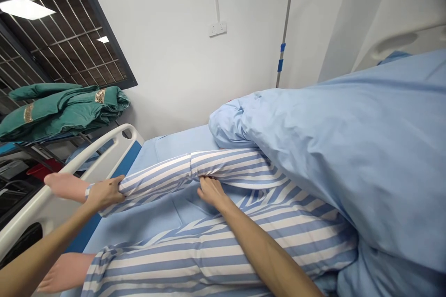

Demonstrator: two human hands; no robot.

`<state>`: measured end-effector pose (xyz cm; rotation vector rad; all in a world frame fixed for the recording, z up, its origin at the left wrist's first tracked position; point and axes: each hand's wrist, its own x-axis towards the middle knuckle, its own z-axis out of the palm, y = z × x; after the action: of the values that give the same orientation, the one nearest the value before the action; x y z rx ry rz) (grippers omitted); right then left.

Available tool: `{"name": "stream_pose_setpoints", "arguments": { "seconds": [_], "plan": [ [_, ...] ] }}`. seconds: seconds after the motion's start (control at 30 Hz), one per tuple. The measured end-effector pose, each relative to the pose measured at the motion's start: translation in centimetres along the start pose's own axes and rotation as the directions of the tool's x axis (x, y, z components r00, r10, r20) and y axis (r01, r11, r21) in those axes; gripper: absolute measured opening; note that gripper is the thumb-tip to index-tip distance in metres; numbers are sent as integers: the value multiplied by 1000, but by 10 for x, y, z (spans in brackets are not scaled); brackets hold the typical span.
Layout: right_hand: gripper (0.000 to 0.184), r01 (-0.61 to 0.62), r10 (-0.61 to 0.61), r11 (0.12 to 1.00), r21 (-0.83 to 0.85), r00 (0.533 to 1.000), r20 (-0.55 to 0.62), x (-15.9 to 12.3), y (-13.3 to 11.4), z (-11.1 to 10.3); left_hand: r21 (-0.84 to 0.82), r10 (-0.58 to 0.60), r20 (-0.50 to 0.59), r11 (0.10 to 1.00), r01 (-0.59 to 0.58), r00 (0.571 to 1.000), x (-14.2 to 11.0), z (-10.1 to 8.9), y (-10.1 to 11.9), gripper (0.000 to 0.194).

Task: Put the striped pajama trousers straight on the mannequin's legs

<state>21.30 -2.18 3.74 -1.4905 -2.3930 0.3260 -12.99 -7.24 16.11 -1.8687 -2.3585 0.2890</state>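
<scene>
Trouser leg (156, 178), blue and white striped, lies across the bed sheet (181, 141), a smooth pink bare foot (66, 185) showing past the cuff, just short of the white side rail (43, 190). Cloth shows one sharp crease across the middle of the leg and long folds running up under the edge of the light blue duvet (348, 148), which covers the far end of the leg. Your left hand (104, 192) wraps the leg at the cuff, just above the ankle, fingers (116, 185) closed on the striped cloth. Your right hand (212, 192) sits farther along, beside the crease, fingers (205, 183) curled in and narrow, pinching the fabric at the leg's near edge. Second striped trouser leg (209, 260) lies closer to you, with its own bare foot (64, 271) near the rail, and your right forearm (268, 255) passes above it. Folded green cloth (59, 111) rests on a rack beyond the rail. Metal IV pole (285, 28) with blue clips stands by the white wall, and a wall socket (218, 29) sits to its left.
</scene>
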Motion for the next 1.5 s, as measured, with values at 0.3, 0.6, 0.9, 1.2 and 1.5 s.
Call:
{"name": "stream_pose_setpoints", "arguments": {
  "seconds": [0.3, 0.6, 0.9, 1.2, 1.5],
  "plan": [
    [48, -63, 47, 998, -31, 925, -376, 16, 10, -10, -327, -98, -20, 941, 86, 995, 3, 81, 75, 40],
    [59, -142, 118, 990, 4, 805, -582, 23, 24, -8, -618, -149, -4, 778, 115, 989, 4, 107, 166, 48],
    [57, -88, 38, 995, -41, 745, -666, 23, 29, 0, -608, -92, -2, 791, 72, 996, 1, 108, 153, 44],
    [24, -115, 80, 993, -19, 787, -612, 16, 25, 3, -303, -66, 16, 951, 68, 998, 4, 71, 64, 48],
    [27, -4, -10, 999, -39, 936, -351, 7, 12, 10, 27, 66, 23, 997, -67, 998, -8, 20, -3, 50]
  ]
}}
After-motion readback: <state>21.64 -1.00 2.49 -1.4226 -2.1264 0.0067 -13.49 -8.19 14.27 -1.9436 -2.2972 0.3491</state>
